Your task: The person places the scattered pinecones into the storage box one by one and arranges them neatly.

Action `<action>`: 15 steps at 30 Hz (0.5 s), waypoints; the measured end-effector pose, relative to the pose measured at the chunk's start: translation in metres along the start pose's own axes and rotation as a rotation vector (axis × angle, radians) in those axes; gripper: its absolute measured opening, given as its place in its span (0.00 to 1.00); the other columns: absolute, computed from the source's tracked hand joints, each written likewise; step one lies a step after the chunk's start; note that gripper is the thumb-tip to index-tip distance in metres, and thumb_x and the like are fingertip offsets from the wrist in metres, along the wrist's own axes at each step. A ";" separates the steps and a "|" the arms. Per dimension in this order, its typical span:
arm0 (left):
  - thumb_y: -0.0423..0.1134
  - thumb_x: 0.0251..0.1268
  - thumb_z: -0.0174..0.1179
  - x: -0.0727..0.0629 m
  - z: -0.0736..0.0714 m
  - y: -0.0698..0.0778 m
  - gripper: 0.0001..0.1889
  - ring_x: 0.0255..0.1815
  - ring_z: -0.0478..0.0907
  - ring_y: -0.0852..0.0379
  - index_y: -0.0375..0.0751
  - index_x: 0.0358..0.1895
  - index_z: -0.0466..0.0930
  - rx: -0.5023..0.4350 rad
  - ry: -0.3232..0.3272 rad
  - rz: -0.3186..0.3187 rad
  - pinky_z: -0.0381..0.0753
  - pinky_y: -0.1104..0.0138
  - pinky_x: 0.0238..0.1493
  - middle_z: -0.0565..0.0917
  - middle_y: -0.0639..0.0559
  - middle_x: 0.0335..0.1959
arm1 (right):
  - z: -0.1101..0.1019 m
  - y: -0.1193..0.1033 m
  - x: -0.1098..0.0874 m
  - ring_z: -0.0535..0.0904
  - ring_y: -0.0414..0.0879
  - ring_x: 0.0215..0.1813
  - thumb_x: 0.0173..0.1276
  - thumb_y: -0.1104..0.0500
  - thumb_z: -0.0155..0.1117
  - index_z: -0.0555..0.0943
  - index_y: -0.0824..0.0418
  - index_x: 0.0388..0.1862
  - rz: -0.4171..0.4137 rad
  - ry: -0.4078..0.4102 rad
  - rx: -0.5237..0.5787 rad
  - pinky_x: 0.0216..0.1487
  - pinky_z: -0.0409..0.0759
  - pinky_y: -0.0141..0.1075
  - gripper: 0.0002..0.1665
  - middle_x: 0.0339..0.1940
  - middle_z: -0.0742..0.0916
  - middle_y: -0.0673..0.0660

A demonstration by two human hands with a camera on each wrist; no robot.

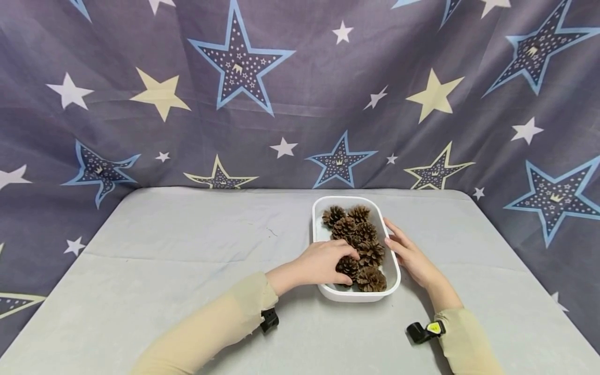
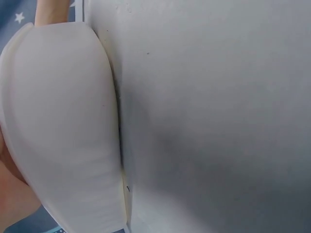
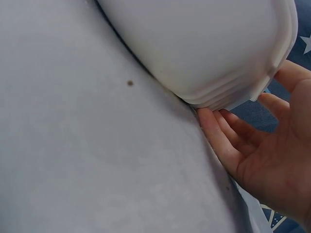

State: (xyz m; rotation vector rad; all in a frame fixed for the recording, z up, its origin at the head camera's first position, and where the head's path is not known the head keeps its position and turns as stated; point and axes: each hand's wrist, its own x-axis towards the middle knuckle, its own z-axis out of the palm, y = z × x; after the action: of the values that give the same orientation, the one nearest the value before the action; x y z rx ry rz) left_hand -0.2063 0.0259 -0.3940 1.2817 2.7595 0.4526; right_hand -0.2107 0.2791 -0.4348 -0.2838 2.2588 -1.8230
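A white rounded plastic tub (image 1: pixel 360 297) stands on the table with several brown pine cones (image 1: pixel 366 232) in it. My left hand (image 1: pixel 323 263) reaches over its left wall, thumb and fingers curled round a pine cone (image 1: pixel 347 267) near the front. Another pine cone (image 1: pixel 372 280) lies just right of that one. At the tub's right side, my right hand (image 1: pixel 414 261) rests its extended fingers against the outer wall. The right wrist view shows those fingertips (image 3: pixel 206 119) low on the tub. In the left wrist view the tub wall (image 2: pixel 63 121) hides most of the left hand.
A pale grey cloth covers the table (image 1: pixel 187 250), with light creases across it. Behind hangs a dark curtain (image 1: pixel 290 94) printed with stars. Each wrist wears a small black camera, such as the right one (image 1: pixel 419 332).
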 end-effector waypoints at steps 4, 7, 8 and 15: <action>0.53 0.49 0.65 -0.001 -0.003 -0.001 0.26 0.53 0.73 0.61 0.55 0.54 0.73 -0.046 -0.005 0.006 0.73 0.64 0.53 0.75 0.59 0.53 | 0.000 0.000 0.000 0.72 0.40 0.50 0.73 0.52 0.43 0.45 0.49 0.73 0.002 0.006 -0.004 0.47 0.77 0.40 0.34 0.64 0.63 0.71; 0.51 0.50 0.64 -0.002 -0.004 -0.002 0.25 0.52 0.73 0.60 0.54 0.55 0.73 -0.074 -0.006 0.015 0.73 0.65 0.54 0.75 0.58 0.53 | -0.001 0.000 0.001 0.72 0.41 0.50 0.72 0.52 0.43 0.45 0.49 0.73 0.006 0.009 -0.002 0.47 0.78 0.40 0.34 0.63 0.63 0.71; 0.50 0.51 0.64 -0.002 -0.005 -0.003 0.25 0.52 0.73 0.60 0.54 0.55 0.73 -0.082 -0.007 0.019 0.73 0.65 0.53 0.75 0.58 0.53 | 0.000 -0.001 0.001 0.72 0.41 0.50 0.72 0.52 0.43 0.45 0.49 0.73 0.006 0.007 -0.002 0.47 0.77 0.40 0.34 0.63 0.63 0.71; 0.48 0.56 0.61 -0.005 -0.013 -0.008 0.20 0.49 0.74 0.60 0.50 0.52 0.75 -0.139 0.033 0.033 0.73 0.68 0.54 0.76 0.57 0.49 | 0.000 -0.003 0.001 0.71 0.44 0.52 0.72 0.52 0.44 0.44 0.50 0.73 0.012 0.010 -0.015 0.48 0.77 0.41 0.35 0.64 0.62 0.72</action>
State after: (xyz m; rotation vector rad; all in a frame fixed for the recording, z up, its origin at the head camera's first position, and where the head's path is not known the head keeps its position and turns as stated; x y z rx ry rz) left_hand -0.2112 0.0150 -0.3845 1.2998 2.6818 0.6610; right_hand -0.2115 0.2786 -0.4320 -0.2636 2.2769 -1.8062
